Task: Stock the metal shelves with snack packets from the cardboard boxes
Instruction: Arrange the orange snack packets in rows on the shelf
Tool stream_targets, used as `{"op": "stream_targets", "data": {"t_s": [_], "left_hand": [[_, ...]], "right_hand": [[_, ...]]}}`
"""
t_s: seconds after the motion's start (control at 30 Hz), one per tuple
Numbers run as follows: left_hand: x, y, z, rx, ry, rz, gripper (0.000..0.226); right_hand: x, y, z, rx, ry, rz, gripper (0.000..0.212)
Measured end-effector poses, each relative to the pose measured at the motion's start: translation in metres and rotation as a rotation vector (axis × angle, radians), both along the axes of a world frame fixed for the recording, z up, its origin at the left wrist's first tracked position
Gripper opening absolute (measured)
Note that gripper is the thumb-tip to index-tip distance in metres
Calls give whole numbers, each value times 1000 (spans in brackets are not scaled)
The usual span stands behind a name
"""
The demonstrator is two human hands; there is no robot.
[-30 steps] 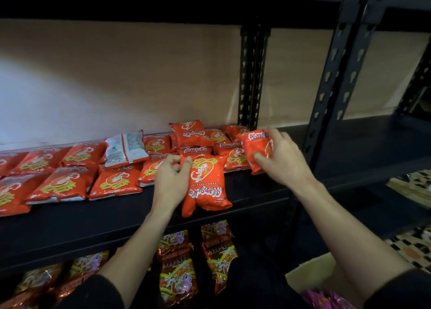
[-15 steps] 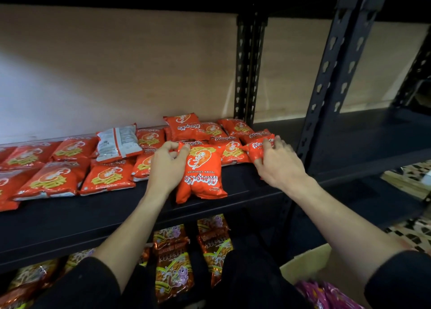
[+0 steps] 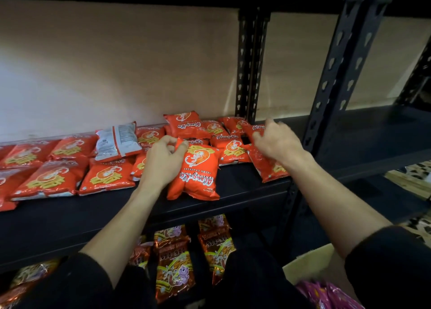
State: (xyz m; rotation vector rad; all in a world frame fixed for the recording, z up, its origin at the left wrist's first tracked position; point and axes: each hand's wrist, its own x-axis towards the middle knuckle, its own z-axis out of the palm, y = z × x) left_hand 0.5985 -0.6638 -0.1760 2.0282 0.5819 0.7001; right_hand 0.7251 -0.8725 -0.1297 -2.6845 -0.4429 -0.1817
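The left hand (image 3: 163,159) pinches the far left corner of a red packet (image 3: 196,171), thumb and curled fingers closed on its top seam, with the heel of the hand resting beside it. That packet lies just right of the hand. Its long axis runs from the shelf's front edge back toward the wall, its print faces away from the person, and its near end reaches the lip of the shelf (image 3: 70,220). The right hand (image 3: 277,140) hovers off to the right, well apart from this packet. Its fingers are loose and half curled with one raised, and it clasps nothing as far as the blur allows; whether it brushes the heap (image 3: 231,133) below cannot be told. A second packet (image 3: 268,166) lies slantwise under that wrist, and bare shelf shows between the two. The left hand is therefore the nearer one and already has the grip, so the likely move is a short push back to line the packet up with the row (image 3: 53,178) to its left. One white-backed packet (image 3: 116,140) lies flipped on that row. Darker packets (image 3: 172,262) fill the level below, and a box (image 3: 307,264) with pink packets (image 3: 326,294) sits at lower right.
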Motion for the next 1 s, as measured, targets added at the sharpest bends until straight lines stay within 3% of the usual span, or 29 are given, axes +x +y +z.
{"op": "stream_targets", "data": {"t_s": [0.13,0.33,0.53,0.83,1.0], "left_hand": [[9,-2,4,12,13,-8,41],[27,-1,14,70,66,-41,49],[36,9,20,184,119,1,46],[28,42,14,177,-125,229,25],[32,57,21,207,-79,312,31]], "right_hand": [[38,12,2,104,153,-151,46],[66,17,-20,49,325,-179,70],[66,17,-24,57,297,-106,68],[55,20,-19,-53,239,3,59],[56,21,-20,-74,232,24,60]]}}
